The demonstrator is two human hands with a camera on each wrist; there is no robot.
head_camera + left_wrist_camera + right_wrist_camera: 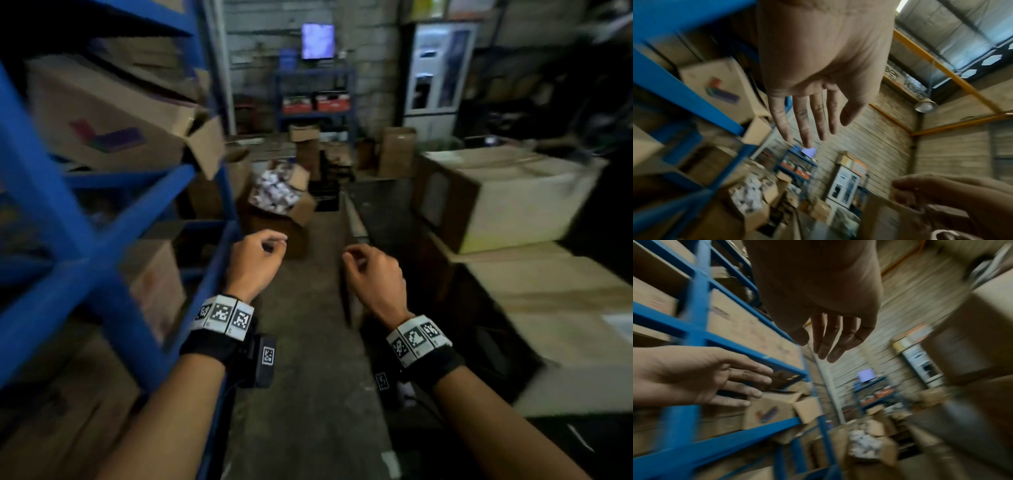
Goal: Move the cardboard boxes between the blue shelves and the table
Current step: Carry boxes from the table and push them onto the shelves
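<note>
Blue shelves (pixel 51 212) stand on my left, stacked with cardboard boxes; one with a purple and red logo (pixel 99 113) lies on a middle shelf with a side flap hanging open. More boxes (pixel 513 195) are piled on the table at my right. Both hands hover empty over the aisle floor between them. My left hand (pixel 255 255) has loosely hanging fingers (pixel 805 123) beside the shelf's corner post. My right hand (pixel 371 270) is relaxed too, its fingers (pixel 828 340) hanging free near the table's edge. The logo box (pixel 766 413) shows below my left hand in the right wrist view.
An open box of white packets (pixel 279 195) sits on the floor ahead in the aisle. Behind it stand more cartons (pixel 397 150), a small blue rack with a lit monitor (pixel 318 41) and a white cabinet (pixel 438 72). The concrete aisle (pixel 308 377) is narrow.
</note>
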